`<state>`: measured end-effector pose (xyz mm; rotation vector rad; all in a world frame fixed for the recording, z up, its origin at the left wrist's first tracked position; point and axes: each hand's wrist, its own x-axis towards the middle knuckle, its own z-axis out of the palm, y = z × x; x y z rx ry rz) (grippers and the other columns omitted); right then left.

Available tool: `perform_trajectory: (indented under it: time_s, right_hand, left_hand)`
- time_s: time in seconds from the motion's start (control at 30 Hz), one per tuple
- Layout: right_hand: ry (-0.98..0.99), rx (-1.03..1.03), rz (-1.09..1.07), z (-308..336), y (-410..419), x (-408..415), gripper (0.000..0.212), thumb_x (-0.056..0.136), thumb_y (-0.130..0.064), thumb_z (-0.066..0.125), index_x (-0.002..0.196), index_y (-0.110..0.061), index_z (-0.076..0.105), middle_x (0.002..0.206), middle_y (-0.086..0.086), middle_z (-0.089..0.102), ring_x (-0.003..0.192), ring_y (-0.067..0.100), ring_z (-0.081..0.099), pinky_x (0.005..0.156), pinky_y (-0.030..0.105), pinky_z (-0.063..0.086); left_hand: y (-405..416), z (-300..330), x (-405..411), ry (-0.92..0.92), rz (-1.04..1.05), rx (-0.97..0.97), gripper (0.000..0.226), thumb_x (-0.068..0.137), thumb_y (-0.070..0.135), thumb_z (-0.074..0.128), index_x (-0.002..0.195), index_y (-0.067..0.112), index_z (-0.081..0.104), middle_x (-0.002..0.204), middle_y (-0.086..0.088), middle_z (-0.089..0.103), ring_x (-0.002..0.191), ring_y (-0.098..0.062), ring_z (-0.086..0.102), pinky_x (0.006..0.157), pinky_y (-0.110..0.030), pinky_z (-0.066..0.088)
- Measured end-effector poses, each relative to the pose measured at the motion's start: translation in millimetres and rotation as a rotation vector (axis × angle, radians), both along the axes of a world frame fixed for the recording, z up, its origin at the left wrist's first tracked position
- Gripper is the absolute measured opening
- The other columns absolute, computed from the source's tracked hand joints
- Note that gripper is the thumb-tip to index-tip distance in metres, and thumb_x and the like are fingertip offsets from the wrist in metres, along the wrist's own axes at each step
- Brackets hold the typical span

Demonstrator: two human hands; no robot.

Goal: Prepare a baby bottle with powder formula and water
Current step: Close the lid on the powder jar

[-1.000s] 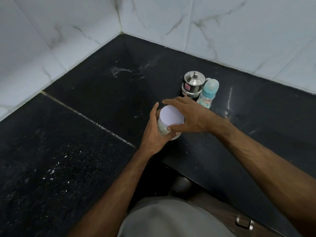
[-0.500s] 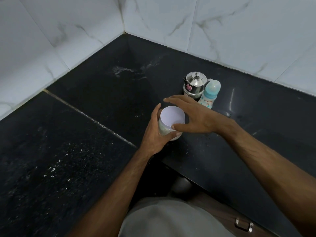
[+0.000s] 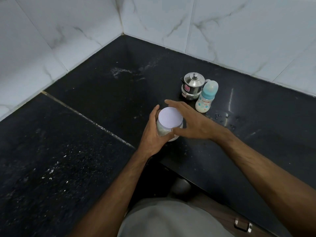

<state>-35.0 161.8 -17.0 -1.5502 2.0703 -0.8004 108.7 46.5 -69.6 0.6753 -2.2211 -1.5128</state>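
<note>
A clear jar of pale powder with a white round lid (image 3: 170, 119) stands on the black counter near its front edge. My left hand (image 3: 152, 134) grips the jar's body from the left. My right hand (image 3: 189, 121) is wrapped around the lid's rim, thumb at the front and fingers at the back. Behind the jar to the right stands a baby bottle (image 3: 206, 98) with a blue collar and clear cap, holding white liquid. A small steel kettle (image 3: 192, 85) with a lid knob stands just left of the bottle, touching or nearly touching it.
The black granite counter (image 3: 85, 134) meets white marble wall tiles (image 3: 239, 31) in a corner at the back. Water drops (image 3: 224, 117) lie right of the bottle. A drawer handle (image 3: 242, 225) shows below the counter's front edge.
Both hands stay on the jar. My right hand has turned slightly around the lid, its fingers reaching further over the back rim.
</note>
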Motion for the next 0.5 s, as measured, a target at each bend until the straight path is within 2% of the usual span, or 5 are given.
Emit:
perform_trajectory:
  time_s: [0.1,0.17,0.27,0.37,0.5]
  right_hand:
    - [0.111,-0.001,-0.125,-5.4,-1.6,4.0,0.094,0.072,-0.050,0.078,0.148,-0.032,0.025,0.143,-0.001,0.039,0.129,0.016,0.039,0.107,0.043,0.041]
    - [0.146,0.008,-0.158,-5.9,-0.6,5.3,0.098,0.070,-0.055,0.078,0.148,-0.031,0.024,0.145,0.000,0.036,0.130,0.018,0.038,0.109,0.041,0.039]
    - [0.042,-0.011,-0.074,-3.0,1.0,2.1,0.096,0.075,-0.046,0.075,0.150,-0.035,0.016,0.150,-0.002,0.028,0.136,0.018,0.031,0.112,0.040,0.035]
    - [-0.058,0.016,-0.031,-0.1,-0.9,-1.3,0.094,0.075,-0.037,0.074,0.149,-0.040,0.015,0.146,-0.004,0.035,0.133,0.014,0.036,0.111,0.039,0.037]
    - [0.086,0.033,-0.174,-1.9,-5.6,5.2,0.095,0.071,-0.053,0.078,0.147,-0.032,0.025,0.141,-0.002,0.041,0.126,0.016,0.042,0.106,0.040,0.043]
  left_hand:
    - [1.1,0.1,0.5,0.009,0.001,-0.014,0.098,0.075,0.030,0.081,0.149,0.030,0.016,0.141,0.017,0.034,0.122,0.008,0.039,0.089,0.001,0.036]
    - [0.6,-1.1,0.7,0.012,-0.003,-0.019,0.097,0.075,0.030,0.081,0.148,0.031,0.017,0.139,0.020,0.034,0.121,0.014,0.039,0.089,0.001,0.035]
    - [-0.2,-1.1,0.8,-0.005,0.002,-0.013,0.100,0.073,0.029,0.083,0.149,0.030,0.017,0.137,0.022,0.033,0.120,0.011,0.039,0.088,-0.001,0.034]
    - [-0.4,-1.0,0.2,-0.011,0.005,-0.005,0.104,0.071,0.027,0.084,0.149,0.029,0.016,0.140,0.018,0.030,0.126,0.002,0.033,0.092,-0.007,0.031]
    - [0.7,1.0,-0.7,-0.015,-0.002,0.000,0.105,0.070,0.029,0.084,0.149,0.031,0.016,0.149,0.010,0.031,0.128,0.000,0.033,0.096,-0.015,0.033]
